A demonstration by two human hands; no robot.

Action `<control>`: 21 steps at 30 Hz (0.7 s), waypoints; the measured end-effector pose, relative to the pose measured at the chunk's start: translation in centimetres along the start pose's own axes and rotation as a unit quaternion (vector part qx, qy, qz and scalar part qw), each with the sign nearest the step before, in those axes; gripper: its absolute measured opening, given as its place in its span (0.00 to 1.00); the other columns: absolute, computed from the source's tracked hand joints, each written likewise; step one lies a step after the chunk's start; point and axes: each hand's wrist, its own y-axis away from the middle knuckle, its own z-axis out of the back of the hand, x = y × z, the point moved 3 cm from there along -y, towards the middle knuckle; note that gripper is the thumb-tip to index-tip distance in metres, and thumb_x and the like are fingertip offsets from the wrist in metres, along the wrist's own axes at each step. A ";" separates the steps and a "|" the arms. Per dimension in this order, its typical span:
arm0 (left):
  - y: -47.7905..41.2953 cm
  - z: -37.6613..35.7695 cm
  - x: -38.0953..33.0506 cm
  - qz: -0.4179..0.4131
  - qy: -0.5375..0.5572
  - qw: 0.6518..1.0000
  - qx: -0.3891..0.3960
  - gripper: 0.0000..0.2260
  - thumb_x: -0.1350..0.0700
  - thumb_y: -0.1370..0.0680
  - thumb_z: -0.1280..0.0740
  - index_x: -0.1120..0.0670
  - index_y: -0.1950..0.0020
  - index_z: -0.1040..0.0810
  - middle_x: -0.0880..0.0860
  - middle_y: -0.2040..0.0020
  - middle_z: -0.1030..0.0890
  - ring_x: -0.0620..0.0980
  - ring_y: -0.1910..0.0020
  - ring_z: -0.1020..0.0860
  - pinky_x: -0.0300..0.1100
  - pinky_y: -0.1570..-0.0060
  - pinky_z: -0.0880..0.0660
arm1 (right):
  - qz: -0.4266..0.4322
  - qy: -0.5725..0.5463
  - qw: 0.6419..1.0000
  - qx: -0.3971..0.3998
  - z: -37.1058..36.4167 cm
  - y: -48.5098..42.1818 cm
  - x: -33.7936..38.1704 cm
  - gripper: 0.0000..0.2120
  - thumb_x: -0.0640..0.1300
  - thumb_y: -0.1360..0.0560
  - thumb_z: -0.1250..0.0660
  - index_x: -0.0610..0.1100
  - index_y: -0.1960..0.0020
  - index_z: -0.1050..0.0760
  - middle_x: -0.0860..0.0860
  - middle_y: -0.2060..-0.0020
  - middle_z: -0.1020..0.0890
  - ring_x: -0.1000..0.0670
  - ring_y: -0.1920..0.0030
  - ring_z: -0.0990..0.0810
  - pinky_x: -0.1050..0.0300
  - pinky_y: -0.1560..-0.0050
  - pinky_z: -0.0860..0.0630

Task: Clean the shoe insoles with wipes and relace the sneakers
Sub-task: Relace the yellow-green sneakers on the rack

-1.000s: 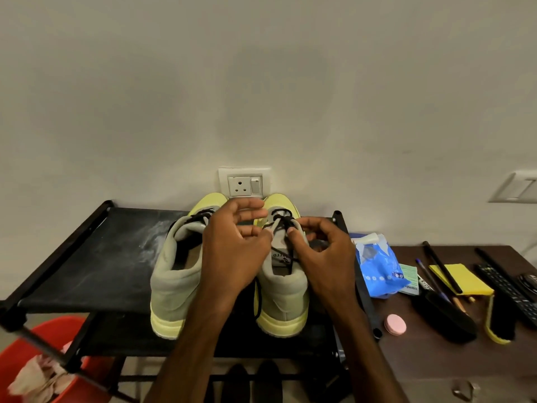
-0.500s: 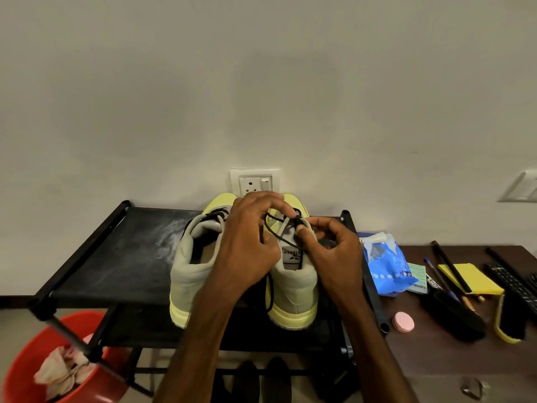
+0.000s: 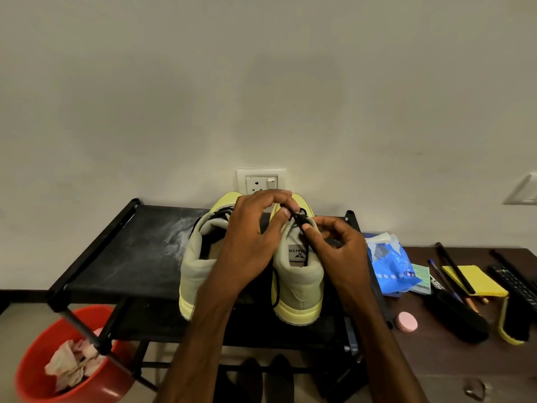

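Head cam, looking down at my bench from afar: both sneakers sit heel-toward-me on the black fabric-topped shoe rack point(image 3: 130, 251) at centre frame, toes pointing at the white wall socket point(image 3: 261, 183). The pale green suede sneaker with the yellow sole, centre-right point(image 3: 299, 286), is the one being worked on. The left hand point(image 3: 250, 242) reaches over its tongue with the fingers curled, thumb and fingertips pinching the thin black lace point(image 3: 299, 218) near the top eyelets. The right hand point(image 3: 340, 251) pinches the same lace just below that, between thumb and forefinger, the other fingers loosely curled. A loose run of the lace hangs down that shoe's left side toward the sole. The matching sneaker to its left point(image 3: 194, 266) sits just beside it, its own black lace showing at the throat; the left forearm crosses in front of it. Lower left of frame there's a red plastic bucket point(image 3: 37, 370) with crumpled pinkish wipes point(image 3: 72, 365) in it. On the dark brown wooden table point(image 3: 436, 359) at right: a blue plastic wipes pack point(image 3: 389, 266) just beside the rack, a small round pink tin point(image 3: 406, 321), a yellow notepad point(image 3: 479, 280), a black shoe brush point(image 3: 462, 318) and a black remote point(image 3: 514, 283).
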 end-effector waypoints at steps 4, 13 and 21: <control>0.1 1.1 -0.3 0.043 0.094 0.987 -0.121 0.08 0.60 0.20 0.33 0.47 0.48 0.17 0.40 0.47 0.17 0.45 0.49 0.19 0.42 0.55 0.25 | -0.011 -0.008 1.000 0.020 0.1 0.0 -0.2 0.15 0.58 0.28 0.24 0.53 0.46 0.16 0.51 0.52 0.14 0.46 0.50 0.15 0.38 0.49 0.17; 0.3 4.2 0.7 0.148 0.479 0.821 -0.273 0.07 0.63 0.19 0.33 0.58 0.42 0.21 0.54 0.49 0.16 0.44 0.63 0.24 0.35 0.69 0.26 | -0.008 -0.007 0.999 0.031 0.2 0.1 -0.2 0.12 0.55 0.26 0.24 0.53 0.45 0.16 0.52 0.53 0.14 0.47 0.50 0.15 0.40 0.48 0.17; 0.2 6.6 0.2 0.114 0.444 0.840 -0.290 0.04 0.58 0.20 0.31 0.55 0.46 0.20 0.50 0.50 0.17 0.47 0.53 0.20 0.39 0.54 0.22 | -0.008 -0.003 1.000 0.025 0.0 0.1 -0.2 0.11 0.53 0.26 0.23 0.52 0.45 0.16 0.53 0.54 0.14 0.49 0.50 0.15 0.42 0.48 0.16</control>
